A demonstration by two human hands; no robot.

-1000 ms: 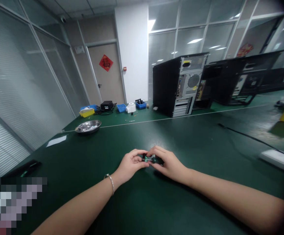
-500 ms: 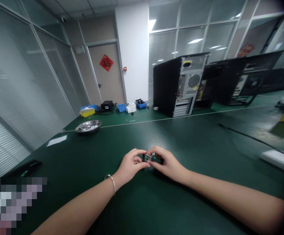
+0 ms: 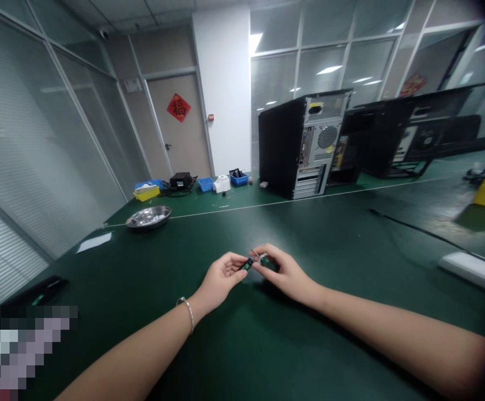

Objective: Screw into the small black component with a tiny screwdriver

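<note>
My left hand (image 3: 221, 279) pinches a small circuit board (image 3: 246, 265), green with black parts, between thumb and fingertips. Close to its right, my right hand (image 3: 286, 274) is closed around a small screwdriver (image 3: 264, 260) with a dark green handle and a thin metal shaft. The shaft points up and left and appears to stand apart from the board. Fingers cover much of the handle. Both hands are held over the green table (image 3: 242, 351), near its middle.
A metal bowl (image 3: 148, 218) with small white pieces stands at the left, near a white paper (image 3: 94, 242). Behind are blue trays (image 3: 238, 179), a black adapter (image 3: 181, 180) and a computer case (image 3: 282, 147). A white power strip (image 3: 474, 270) lies at the right.
My hands have moved slightly apart. The circuit board has tilted in my left hand, and the screwdriver's shaft has swung upward, away from the board.
</note>
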